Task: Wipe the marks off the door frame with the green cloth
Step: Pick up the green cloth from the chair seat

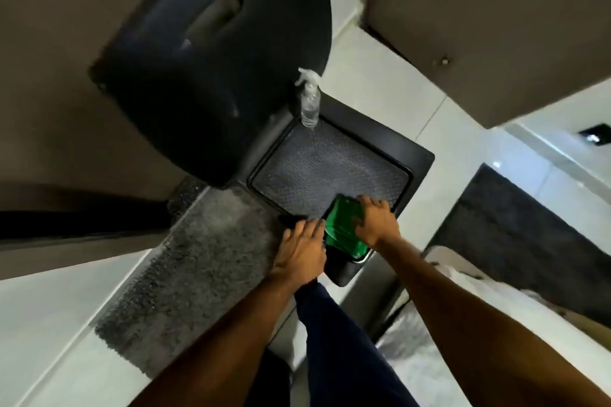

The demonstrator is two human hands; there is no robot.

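Note:
The folded green cloth (344,231) lies on the front edge of a black chair seat (330,168). My right hand (377,221) rests on the cloth's right side with its fingers curled over it. Just left of the cloth, my left hand (301,251) lies flat with its fingers spread, holding nothing. A brown door (496,10) with a small knob stands at the top right, and a brown panel with a dark edge (66,225) runs along the left. I can make out no marks on either.
A clear spray bottle (309,99) stands at the back of the seat against the black chair back (211,53). A grey shaggy rug (198,261) lies on the white tiled floor. White bedding (496,304) and a dark mat (529,228) are to the right.

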